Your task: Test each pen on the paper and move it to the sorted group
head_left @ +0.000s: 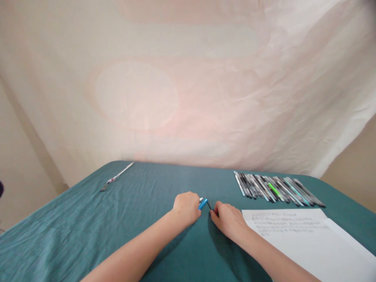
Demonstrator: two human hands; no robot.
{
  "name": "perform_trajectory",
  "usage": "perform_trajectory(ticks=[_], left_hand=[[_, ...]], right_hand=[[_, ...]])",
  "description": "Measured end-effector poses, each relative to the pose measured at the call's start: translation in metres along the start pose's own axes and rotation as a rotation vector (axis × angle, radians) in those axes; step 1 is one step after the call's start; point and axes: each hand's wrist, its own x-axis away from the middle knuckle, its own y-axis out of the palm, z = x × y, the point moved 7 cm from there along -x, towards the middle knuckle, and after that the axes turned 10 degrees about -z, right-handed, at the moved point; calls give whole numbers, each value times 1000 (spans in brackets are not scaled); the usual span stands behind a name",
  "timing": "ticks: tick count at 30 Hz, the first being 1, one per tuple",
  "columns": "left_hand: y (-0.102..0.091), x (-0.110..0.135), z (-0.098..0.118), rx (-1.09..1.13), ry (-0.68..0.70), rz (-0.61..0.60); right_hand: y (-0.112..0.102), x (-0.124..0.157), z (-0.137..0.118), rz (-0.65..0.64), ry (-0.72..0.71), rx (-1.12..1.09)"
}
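Observation:
My left hand (186, 207) is closed in a fist around a blue and white pen piece (202, 203) whose end sticks out to the right. Close beside it, my right hand (228, 220) pinches a thin dark pen part (209, 203) between fingertips. The two pieces nearly meet above the teal tablecloth (88, 231). Both forearms reach in from the bottom edge.
A row of several pens (276, 189) lies at the back right of the table. A white sheet with handwriting (305, 239) lies at the right front. A single pen (117, 176) lies at the back left. A pale cloth backdrop hangs behind.

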Motion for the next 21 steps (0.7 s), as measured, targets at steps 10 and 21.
perform_trajectory(ticks=[10,21], left_hand=[[-10,2,4,93,79,114],[-11,5,19,205,262,238]], right_hand=[[7,-17,16,-26,-69,-418],[-62,-11,54,308,-155,-1162]])
